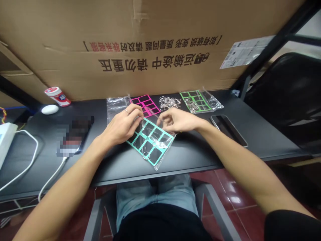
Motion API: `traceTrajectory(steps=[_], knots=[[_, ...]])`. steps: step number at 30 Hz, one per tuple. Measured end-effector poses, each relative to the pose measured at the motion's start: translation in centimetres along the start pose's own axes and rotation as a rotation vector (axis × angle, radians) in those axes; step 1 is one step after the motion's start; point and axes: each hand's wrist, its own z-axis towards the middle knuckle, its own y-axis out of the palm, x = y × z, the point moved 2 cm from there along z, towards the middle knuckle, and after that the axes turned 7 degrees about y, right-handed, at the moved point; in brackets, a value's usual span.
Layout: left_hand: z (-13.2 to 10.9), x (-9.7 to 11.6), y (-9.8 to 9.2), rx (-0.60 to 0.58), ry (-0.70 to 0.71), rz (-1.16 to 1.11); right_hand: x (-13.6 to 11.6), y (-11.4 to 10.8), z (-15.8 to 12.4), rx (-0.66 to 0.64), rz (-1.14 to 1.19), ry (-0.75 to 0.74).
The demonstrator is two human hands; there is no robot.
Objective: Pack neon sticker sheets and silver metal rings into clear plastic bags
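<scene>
Left hand [120, 125] and right hand [177, 120] closed in a pinch on the top of a clear bag [152, 117], teal grid frame [152, 144] inside it on the black surface [130, 164], pink grid frame [144, 104] and metal rings [170, 103] just behind, green grid frame [194, 100] beyond, smartphone [227, 130] to the right, cardboard box [150, 43] along the back edge

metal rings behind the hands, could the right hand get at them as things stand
Probably yes. The right hand lies just in front of the metal rings, nothing standing between. Its fingers are on the clear bag, so it would likely let go first.
</scene>
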Motion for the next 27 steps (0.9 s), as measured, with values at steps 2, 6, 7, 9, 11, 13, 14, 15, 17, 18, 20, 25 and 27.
traceTrajectory(steps=[2, 6, 7, 9, 11, 13, 14, 15, 17, 18, 20, 25, 27], knots=[[0.1, 0.1, -0.2, 0.035, 0.046, -0.116, 0.0, 0.2, 0.2, 0.031, -0.015, 0.009], [-0.1, -0.3, 0.1, 0.019, 0.019, -0.137, -0.4, 0.3, 0.2, 0.031, 0.095, 0.01], [-0.2, -0.4, 0.3, 0.003, 0.004, -0.116, -0.5, 0.4, 0.2, 0.015, 0.108, 0.011], [-0.4, -0.5, 0.6, 0.0, -0.02, -0.081, -0.6, 0.5, 0.1, -0.015, 0.088, 0.011], [-0.5, -0.5, 0.6, 0.025, -0.03, -0.065, -0.5, 0.7, 0.0, -0.022, 0.052, 0.005], [-0.5, -0.4, 0.6, 0.026, -0.024, -0.073, -0.3, 0.9, 0.1, -0.03, 0.031, 0.017], [-0.5, -0.4, 0.6, 0.005, -0.017, -0.086, -0.2, 1.0, 0.1, -0.031, 0.012, 0.032], [-0.5, -0.4, 0.6, -0.031, -0.009, -0.103, 0.0, 1.1, 0.2, -0.028, -0.024, 0.047], [-0.5, -0.5, 0.8, -0.124, 0.007, -0.137, 0.3, 0.9, 0.3, 0.02, -0.144, 0.053], [-0.6, -0.5, 1.0, -0.167, 0.01, -0.152, 0.5, 0.5, 0.4, 0.069, -0.207, 0.039], [-0.7, -0.6, 1.2, -0.226, 0.004, -0.175, 0.8, -0.6, 0.6, 0.218, -0.301, -0.018], [-0.8, -0.6, 1.4, -0.315, -0.001, -0.177, 2.6, -4.3, 0.9, 0.686, -0.555, -0.143], [-0.7, -0.5, 1.4, -0.339, 0.009, -0.183, 3.6, -4.9, 1.1, 0.711, -0.712, -0.124]])
